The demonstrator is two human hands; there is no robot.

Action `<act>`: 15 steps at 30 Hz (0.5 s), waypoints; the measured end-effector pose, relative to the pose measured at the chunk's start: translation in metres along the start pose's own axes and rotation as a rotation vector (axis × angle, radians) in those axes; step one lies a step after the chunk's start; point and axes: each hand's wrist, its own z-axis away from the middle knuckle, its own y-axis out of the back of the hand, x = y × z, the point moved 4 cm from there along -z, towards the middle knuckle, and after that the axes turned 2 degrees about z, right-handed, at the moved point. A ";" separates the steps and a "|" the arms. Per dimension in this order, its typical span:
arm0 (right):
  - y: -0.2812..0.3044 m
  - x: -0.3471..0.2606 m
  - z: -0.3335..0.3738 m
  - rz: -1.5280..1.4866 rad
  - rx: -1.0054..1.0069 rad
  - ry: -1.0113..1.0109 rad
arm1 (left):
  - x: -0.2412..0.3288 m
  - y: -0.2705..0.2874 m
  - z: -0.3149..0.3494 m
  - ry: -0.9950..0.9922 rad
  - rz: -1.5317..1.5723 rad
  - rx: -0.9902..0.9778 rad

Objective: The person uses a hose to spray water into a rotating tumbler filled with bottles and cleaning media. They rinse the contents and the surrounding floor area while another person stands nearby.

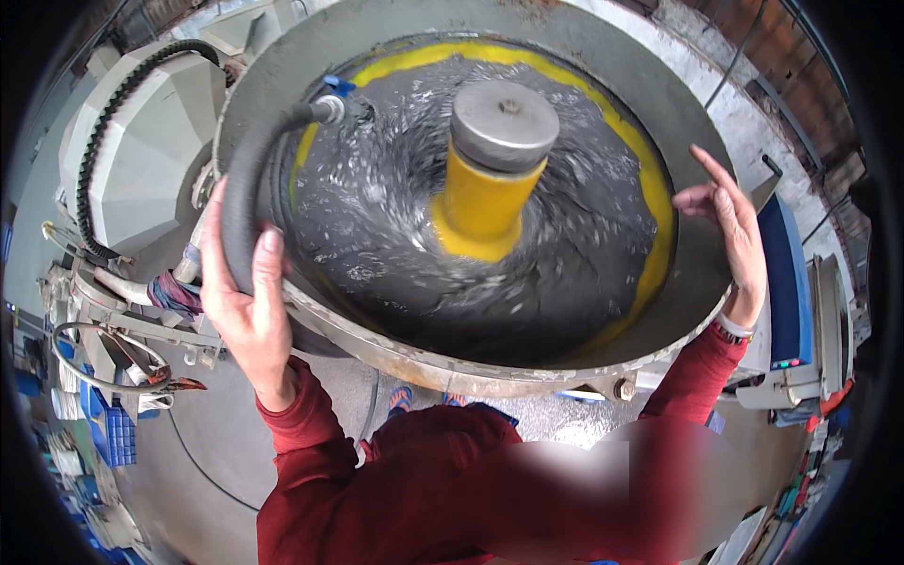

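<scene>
A large round metal tub (650, 353) with a yellow lining (650, 273) stands in front of me. Dark grey material (377, 245), streaked by motion blur, fills it around a yellow centre post (480, 198) topped by a metal cap (506, 118). My left hand (247, 301) is at the near-left rim, its thumb and fingers on either side of a thick grey hose (252, 169). The hose arches over the tub and ends at a metal fitting with a blue valve handle (339, 87). My right hand (730, 226) is over the right rim, fingers stretched and holding nothing.
A pale faceted machine (141, 160) with a black ribbed hose (89, 141) stands at the left. Below it are a looped hose (66, 348) and a blue crate (111, 428). A blue panel (786, 282) is at the right. A thin cable (202, 466) crosses the floor.
</scene>
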 end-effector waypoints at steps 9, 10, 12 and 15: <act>-0.002 0.000 0.001 0.019 0.031 -0.020 | 0.002 0.000 -0.002 -0.001 0.005 0.017; -0.001 0.000 0.000 0.019 0.039 -0.022 | 0.002 0.000 -0.002 -0.004 0.013 0.013; 0.000 0.003 0.000 0.063 0.057 -0.030 | 0.002 0.001 -0.001 0.009 0.018 -0.015; 0.002 0.006 0.000 0.083 0.052 -0.028 | 0.000 0.002 -0.001 -0.013 -0.037 0.004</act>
